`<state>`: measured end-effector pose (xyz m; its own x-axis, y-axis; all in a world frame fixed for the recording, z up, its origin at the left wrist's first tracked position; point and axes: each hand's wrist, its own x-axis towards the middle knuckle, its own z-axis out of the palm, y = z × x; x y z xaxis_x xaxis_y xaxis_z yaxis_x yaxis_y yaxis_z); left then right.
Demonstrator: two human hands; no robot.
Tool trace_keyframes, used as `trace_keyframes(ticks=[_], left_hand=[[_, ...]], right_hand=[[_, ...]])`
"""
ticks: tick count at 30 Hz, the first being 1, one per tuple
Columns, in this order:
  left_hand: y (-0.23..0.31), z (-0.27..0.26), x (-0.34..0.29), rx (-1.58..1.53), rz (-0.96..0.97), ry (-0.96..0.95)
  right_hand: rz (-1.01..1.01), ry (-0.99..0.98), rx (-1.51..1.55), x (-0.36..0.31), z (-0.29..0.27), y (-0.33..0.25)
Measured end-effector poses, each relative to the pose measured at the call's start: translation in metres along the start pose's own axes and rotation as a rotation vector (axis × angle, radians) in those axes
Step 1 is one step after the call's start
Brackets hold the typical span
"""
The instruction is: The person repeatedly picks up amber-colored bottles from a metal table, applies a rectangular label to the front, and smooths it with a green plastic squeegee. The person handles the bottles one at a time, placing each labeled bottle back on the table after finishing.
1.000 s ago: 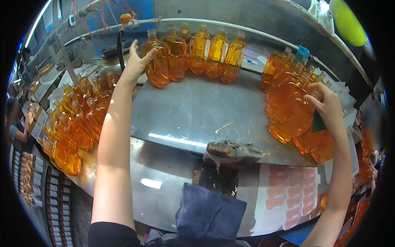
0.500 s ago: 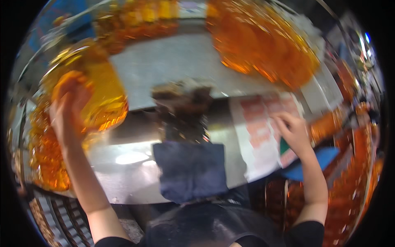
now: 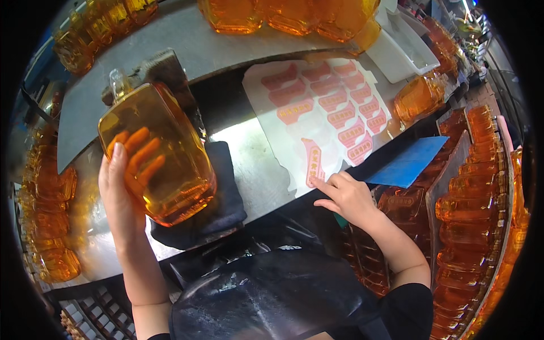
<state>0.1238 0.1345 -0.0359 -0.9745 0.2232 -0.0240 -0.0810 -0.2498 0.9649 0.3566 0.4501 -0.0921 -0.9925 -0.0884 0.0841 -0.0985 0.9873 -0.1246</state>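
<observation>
My left hand grips a clear flat-sided bottle of amber liquid from its left side. The bottle leans with its neck to the upper left, above a dark folded cloth; the fingers show through it. At the front edge of the table, my right hand has its index fingertip on the lower end of a pink label, thumb apart below. That label is turned differently from the several others on the white label sheet; whether it is fully off the sheet, I cannot tell.
Amber bottles stand at the back, with more bottles along the left. A white tray sits at the back right. To the right are a blue sheet and racks of bottles. A brush-like block lies behind the held bottle.
The bottle in my left hand has come from the left side to the middle, over the cloth. My right hand has moved left and nearer, onto a label. The view has turned.
</observation>
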Motion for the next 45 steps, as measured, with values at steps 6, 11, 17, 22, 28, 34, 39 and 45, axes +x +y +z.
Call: trace_keyframes(ticks=[6, 11, 17, 22, 28, 34, 39, 45], left_hand=[[0.0, -0.001, 0.002, 0.215, 0.122, -0.057], [-0.004, -0.027, -0.037, 0.74, 0.39, -0.306], [-0.021, -0.012, -0.044, 0.616, 0.295, -0.199], [-0.016, -0.018, -0.046, 0.6, 0.263, -0.268], [0.012, -0.036, -0.021, 0.823, 0.493, -0.32], [0.045, 0.003, -0.005, 1.293, 0.55, -0.267], [0.039, 0.003, -0.007, 1.348, 0.438, -0.172], [0.041, -0.004, -0.005, 1.171, 0.459, -0.225]], right_hand=[[-0.113, 0.235, -0.058, 0.01, 0.016, 0.015], [0.3, 0.124, 0.677, 0.035, -0.03, -0.002], [-0.329, 0.389, 0.405, 0.165, -0.111, -0.072], [-0.758, 0.587, 0.025, 0.207, -0.09, -0.115], [-0.75, 0.343, 0.066, 0.189, -0.084, -0.111], [-0.316, 0.242, -0.112, 0.194, -0.096, -0.12], [-0.299, 0.106, -0.132, 0.215, -0.094, -0.119], [-0.311, 0.091, -0.058, 0.214, -0.1, -0.115]])
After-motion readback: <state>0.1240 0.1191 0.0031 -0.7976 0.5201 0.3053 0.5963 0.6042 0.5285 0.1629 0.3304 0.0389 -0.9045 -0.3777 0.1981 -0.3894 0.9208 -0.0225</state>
